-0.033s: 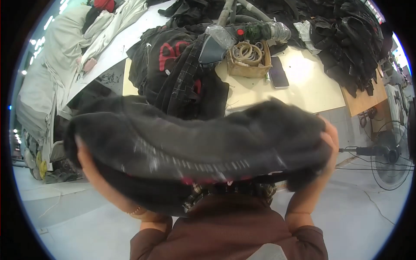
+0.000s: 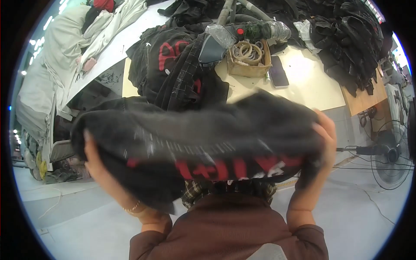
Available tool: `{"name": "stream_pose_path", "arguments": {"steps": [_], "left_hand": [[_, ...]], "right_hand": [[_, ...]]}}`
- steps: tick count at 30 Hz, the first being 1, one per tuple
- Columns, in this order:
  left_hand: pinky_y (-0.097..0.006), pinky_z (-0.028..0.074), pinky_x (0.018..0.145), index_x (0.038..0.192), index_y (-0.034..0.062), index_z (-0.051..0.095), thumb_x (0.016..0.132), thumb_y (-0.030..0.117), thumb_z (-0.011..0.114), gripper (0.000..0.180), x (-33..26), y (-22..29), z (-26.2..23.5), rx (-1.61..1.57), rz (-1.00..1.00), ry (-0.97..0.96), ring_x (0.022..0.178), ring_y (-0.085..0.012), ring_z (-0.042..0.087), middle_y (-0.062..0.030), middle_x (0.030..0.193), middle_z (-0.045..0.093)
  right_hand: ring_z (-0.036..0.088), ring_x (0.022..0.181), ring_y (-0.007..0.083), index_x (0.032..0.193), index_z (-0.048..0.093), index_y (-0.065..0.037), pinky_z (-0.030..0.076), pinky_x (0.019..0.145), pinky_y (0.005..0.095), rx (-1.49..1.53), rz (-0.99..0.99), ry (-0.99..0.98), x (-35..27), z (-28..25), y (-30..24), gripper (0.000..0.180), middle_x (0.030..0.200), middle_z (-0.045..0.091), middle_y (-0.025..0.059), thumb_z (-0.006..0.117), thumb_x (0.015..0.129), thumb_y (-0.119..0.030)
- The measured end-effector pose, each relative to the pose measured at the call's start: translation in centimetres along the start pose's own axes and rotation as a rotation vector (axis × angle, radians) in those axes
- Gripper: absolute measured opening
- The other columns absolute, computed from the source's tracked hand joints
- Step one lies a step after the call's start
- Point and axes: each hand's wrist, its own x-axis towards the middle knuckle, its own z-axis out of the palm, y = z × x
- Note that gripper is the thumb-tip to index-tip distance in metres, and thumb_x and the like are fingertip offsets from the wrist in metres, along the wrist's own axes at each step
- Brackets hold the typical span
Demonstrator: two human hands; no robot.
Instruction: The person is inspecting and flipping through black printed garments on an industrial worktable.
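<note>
Here we hold a blurred black garment (image 2: 203, 143) with red print up close, left hand (image 2: 97, 167) at eight o'clock, right hand (image 2: 325, 134) at three, both clenched on it, folding unfinished above the surface (image 2: 312, 82).

A black garment (image 2: 203, 138) with red lettering along its lower edge stretches horizontally, blurred, from nine to three o'clock across the middle. It is bunched and folded over, gripped at each end, held up above the pale tabletop's near edge.
</note>
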Motion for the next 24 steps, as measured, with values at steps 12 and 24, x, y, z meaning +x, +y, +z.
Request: {"name": "stream_pose_path", "arguments": {"steps": [12, 24], "left_hand": [[-0.041, 0.048, 0.066, 0.085, 0.0000, 0.066, 0.088, 0.026, 0.058, 0.027, 3.9, -24.1, -15.1, 1.501, -0.107, -0.585, 0.072, -0.0318, 0.063, -0.0174, 0.077, 0.066], [-0.041, 0.051, 0.085, 0.105, 0.0026, 0.070, 0.077, 0.025, 0.069, 0.035, 0.5, -53.3, -25.7, 1.147, -0.346, -1.704, 0.104, -0.0280, 0.063, -0.0158, 0.115, 0.066]], "right_hand": [[0.058, 0.069, 0.0249, 0.088, 0.061, 0.003, 0.047, 0.066, 0.0353, -0.774, 0.088, 0.135, 6.1, -2.8, 16.9, 0.022, 0.078, 0.062, 0.0160, 0.063, 0.090, -0.018], [0.059, 0.086, 0.0371, 0.098, 0.062, -0.004, 0.047, 0.075, 0.0465, -1.221, 0.294, -0.530, 12.2, 0.0, 16.7, 0.027, 0.084, 0.060, 0.0148, 0.068, 0.080, -0.023]]}}
